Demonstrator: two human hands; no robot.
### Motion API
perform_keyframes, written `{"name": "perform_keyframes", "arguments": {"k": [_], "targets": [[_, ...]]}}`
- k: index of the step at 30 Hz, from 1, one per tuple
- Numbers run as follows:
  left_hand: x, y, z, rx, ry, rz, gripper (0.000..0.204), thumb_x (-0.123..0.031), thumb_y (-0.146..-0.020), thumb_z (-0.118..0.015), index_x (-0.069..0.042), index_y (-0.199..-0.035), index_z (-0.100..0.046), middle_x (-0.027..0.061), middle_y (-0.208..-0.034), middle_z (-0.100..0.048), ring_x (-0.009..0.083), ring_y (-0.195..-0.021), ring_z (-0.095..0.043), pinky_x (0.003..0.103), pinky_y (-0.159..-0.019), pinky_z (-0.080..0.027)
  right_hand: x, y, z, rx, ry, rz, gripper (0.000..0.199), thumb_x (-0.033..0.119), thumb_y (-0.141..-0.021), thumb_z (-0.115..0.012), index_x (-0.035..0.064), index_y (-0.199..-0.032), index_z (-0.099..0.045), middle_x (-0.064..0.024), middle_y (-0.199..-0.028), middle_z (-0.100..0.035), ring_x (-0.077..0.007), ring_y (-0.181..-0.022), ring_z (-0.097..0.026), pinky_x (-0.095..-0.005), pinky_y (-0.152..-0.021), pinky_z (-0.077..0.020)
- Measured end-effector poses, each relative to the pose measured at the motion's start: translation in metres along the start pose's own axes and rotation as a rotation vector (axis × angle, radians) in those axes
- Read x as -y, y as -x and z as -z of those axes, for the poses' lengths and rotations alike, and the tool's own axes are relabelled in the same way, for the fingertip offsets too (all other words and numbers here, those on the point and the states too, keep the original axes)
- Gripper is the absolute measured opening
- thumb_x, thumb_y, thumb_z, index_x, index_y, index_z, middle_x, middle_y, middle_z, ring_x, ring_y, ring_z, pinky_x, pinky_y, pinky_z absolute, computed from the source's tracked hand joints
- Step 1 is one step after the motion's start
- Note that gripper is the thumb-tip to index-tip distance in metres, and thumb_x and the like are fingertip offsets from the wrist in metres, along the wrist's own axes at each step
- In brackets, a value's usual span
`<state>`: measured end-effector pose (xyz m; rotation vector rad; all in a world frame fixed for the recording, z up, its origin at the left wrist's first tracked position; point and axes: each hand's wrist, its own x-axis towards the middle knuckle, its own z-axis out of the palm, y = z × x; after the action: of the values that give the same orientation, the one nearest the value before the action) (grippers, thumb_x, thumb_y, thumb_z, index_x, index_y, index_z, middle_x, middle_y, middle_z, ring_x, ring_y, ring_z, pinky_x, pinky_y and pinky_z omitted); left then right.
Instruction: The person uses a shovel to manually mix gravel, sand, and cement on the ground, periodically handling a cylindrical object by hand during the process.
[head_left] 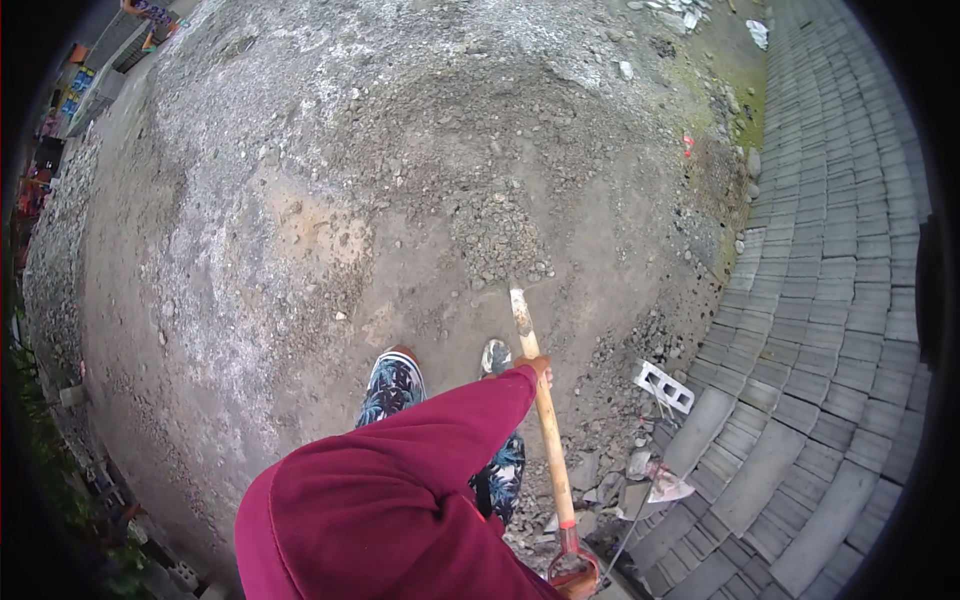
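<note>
Fingers (544,366) of the left hand (535,368) wrap closed around the wooden shaft (553,450) of a shovel (548,420), below and right of centre; at the lower edge, the right hand (580,590) touches its red grip (570,543), finger closure unclear. Gravel (500,235) lies at the shaft's upper end.
</note>
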<state>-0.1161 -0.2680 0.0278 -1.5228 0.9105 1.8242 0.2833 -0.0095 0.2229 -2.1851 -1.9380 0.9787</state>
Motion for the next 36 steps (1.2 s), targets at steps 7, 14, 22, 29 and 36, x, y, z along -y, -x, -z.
{"name": "perform_keyframes", "arguments": {"k": [7,14,22,29,36], "targets": [[0.099,0.035,0.136,0.246,0.555,0.166,0.019,-0.021,-0.075,-0.069,-0.005,-0.077,-0.059,0.0068,-0.069,-0.059,0.0208,-0.06,-0.059,0.038,-0.055,-0.053,0.067,0.052,0.019,0.204,0.443,0.366,0.018,0.025,-0.081,-0.055,0.008,-0.081,-0.062,0.0003,-0.054,-0.044,-0.0129,-0.039,-0.041,-0.0276,-0.034,-0.0343],[0.074,0.046,0.537,-0.102,1.208,-0.13,0.02,-0.02,-0.075,-0.069,-0.004,-0.08,-0.058,0.0092,-0.068,-0.058,0.0226,-0.056,-0.059,0.04,-0.052,-0.053,0.057,0.25,-0.144,0.821,0.729,0.772,0.018,0.024,-0.08,-0.055,0.0081,-0.082,-0.062,0.0007,-0.054,-0.044,-0.0125,-0.039,-0.04,-0.0273,-0.034,-0.0347],[0.077,0.4,1.144,-1.072,1.31,-0.855,0.034,-0.018,-0.075,-0.058,0.01,-0.094,-0.052,0.0188,-0.061,-0.06,0.0296,-0.048,-0.06,0.04,-0.047,-0.05,-0.247,0.854,-0.101,2.316,0.567,0.319,0.017,0.018,-0.085,-0.065,0.0076,-0.09,-0.053,-0.0039,-0.071,-0.055,-0.0187,-0.061,-0.057,-0.0337,-0.064,-0.0491],[0.194,0.461,1.192,-0.855,1.472,-0.758,0.048,-0.015,-0.08,-0.054,0.008,-0.118,-0.038,0.0194,-0.077,-0.06,0.0298,-0.058,-0.063,0.044,-0.048,-0.052,-0.306,0.938,0.002,2.554,0.825,0.334,0.026,0.004,-0.073,-0.071,0.0042,-0.091,-0.052,-0.004,-0.077,-0.057,-0.0145,-0.064,-0.058,-0.028,-0.061,-0.0474],[0.179,0.214,0.996,-0.68,1.616,-0.319,0.043,-0.012,-0.074,-0.053,0.012,-0.109,-0.047,0.0223,-0.078,-0.064,0.037,-0.062,-0.066,0.047,-0.055,-0.054,-0.217,0.831,-0.135,2.126,0.761,0.823,0.019,0.001,-0.072,-0.068,0.0044,-0.083,-0.052,-0.0023,-0.068,-0.054,-0.011,-0.05,-0.051,-0.0266,-0.046,-0.0417]]}}
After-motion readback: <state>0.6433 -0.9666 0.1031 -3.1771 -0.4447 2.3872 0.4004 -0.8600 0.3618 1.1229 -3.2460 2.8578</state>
